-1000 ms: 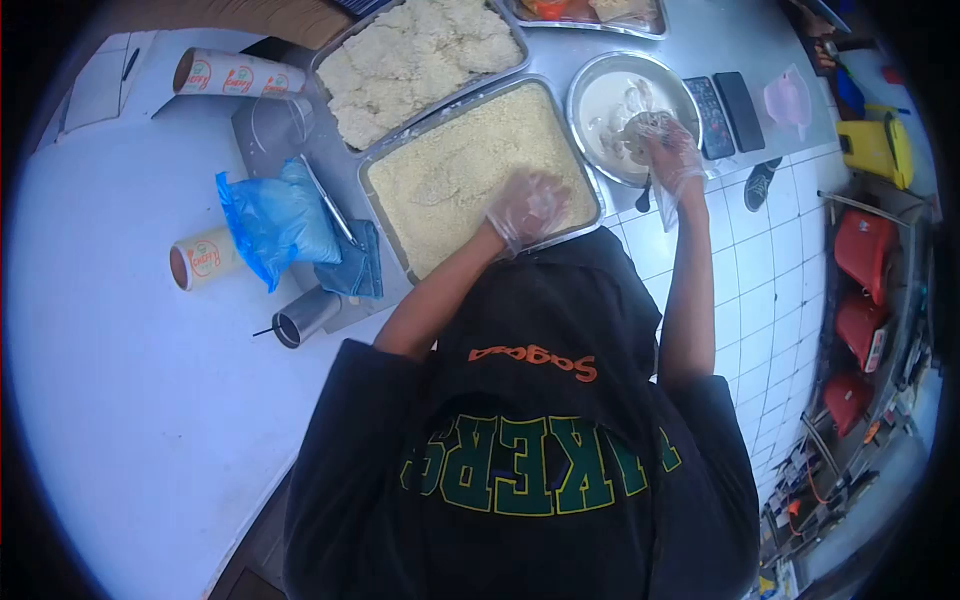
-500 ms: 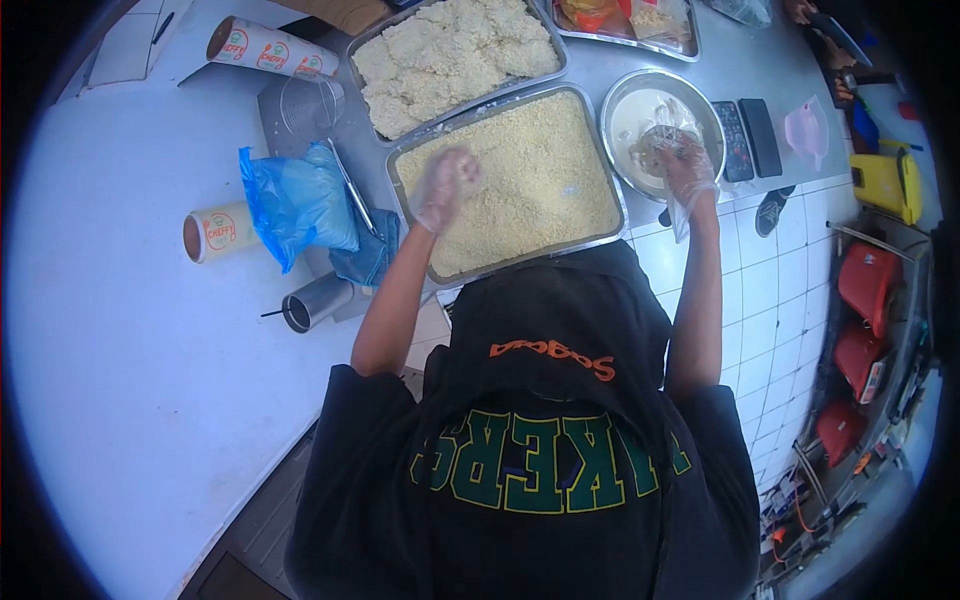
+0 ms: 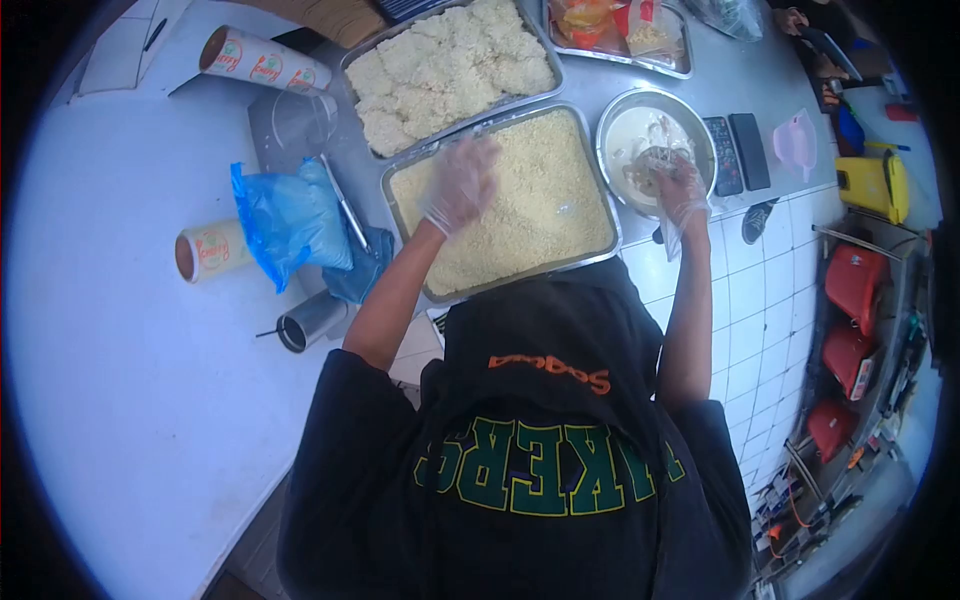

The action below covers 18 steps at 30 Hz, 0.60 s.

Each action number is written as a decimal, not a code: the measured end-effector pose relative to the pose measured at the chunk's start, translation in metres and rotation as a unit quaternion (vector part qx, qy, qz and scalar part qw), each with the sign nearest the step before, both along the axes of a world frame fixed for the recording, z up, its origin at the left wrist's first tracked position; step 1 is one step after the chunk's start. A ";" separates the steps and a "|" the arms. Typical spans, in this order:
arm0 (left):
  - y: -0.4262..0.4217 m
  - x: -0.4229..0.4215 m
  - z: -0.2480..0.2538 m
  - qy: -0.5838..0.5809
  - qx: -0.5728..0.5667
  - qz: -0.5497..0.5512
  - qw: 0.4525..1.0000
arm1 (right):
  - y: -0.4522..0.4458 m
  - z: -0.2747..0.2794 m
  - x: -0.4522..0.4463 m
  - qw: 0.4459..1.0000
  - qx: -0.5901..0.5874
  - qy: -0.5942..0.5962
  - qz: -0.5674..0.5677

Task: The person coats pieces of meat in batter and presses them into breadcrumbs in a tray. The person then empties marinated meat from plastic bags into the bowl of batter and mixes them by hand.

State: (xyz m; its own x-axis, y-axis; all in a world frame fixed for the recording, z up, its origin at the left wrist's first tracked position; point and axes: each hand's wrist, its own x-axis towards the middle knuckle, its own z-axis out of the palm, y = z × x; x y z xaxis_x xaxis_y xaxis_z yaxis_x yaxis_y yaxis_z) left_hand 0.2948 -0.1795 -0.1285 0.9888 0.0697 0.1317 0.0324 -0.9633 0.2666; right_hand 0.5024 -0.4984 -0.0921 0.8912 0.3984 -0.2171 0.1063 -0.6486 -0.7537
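My left hand [image 3: 465, 185], in a clear plastic glove, is over the left part of a metal tray [image 3: 612, 225] of pale breadcrumbs [image 3: 540, 200]. Its fingers look stretched out and a little blurred, with nothing visible in them. My right hand [image 3: 682, 190], gloved as well, reaches into a round metal bowl [image 3: 603, 140] of milky white batter [image 3: 640, 125]. The fingers there are bent down around something greyish and wet that I cannot make out. Behind the crumb tray, a second tray [image 3: 560, 85] holds several crumb-coated pieces [image 3: 450, 65].
Left of the trays are a blue plastic bag [image 3: 290, 215], tongs [image 3: 345, 205], a steel tumbler [image 3: 310, 322] and printed paper rolls [image 3: 262, 65]. A dark phone [image 3: 748, 150] and a pink container [image 3: 796, 143] lie right of the bowl. Another person's hand [image 3: 790, 20] shows at top right.
My left hand has moved up and right over the crumbs, and its curled fingers have straightened. My right hand stays in the bowl. The whole view has shifted slightly.
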 end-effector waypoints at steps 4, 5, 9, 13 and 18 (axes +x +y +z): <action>0.002 0.002 -0.029 0.046 0.012 -0.032 0.998 | -0.012 -0.004 0.000 0.997 0.057 0.037 -0.039; 0.004 0.003 -0.029 0.041 0.017 -0.031 0.999 | -0.013 -0.007 0.002 0.997 0.062 0.032 -0.038; -0.013 0.015 -0.013 0.056 -0.005 -0.016 0.998 | -0.019 -0.007 0.011 0.991 -0.098 -0.085 0.004; -0.048 0.054 -0.014 0.080 -0.064 0.021 0.995 | -0.019 -0.006 0.000 0.996 0.029 0.061 -0.058; -0.071 0.055 -0.024 0.118 0.025 0.033 0.992 | -0.027 -0.012 -0.001 0.999 -0.020 0.041 -0.019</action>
State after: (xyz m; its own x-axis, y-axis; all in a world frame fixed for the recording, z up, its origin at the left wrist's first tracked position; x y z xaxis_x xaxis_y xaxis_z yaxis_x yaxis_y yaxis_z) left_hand 0.3495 -0.2509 -0.1522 0.9860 0.1348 -0.0983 0.1519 -0.9689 0.1955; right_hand 0.5016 -0.5258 -0.1041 0.8841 0.3545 -0.3046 0.0205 -0.6806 -0.7324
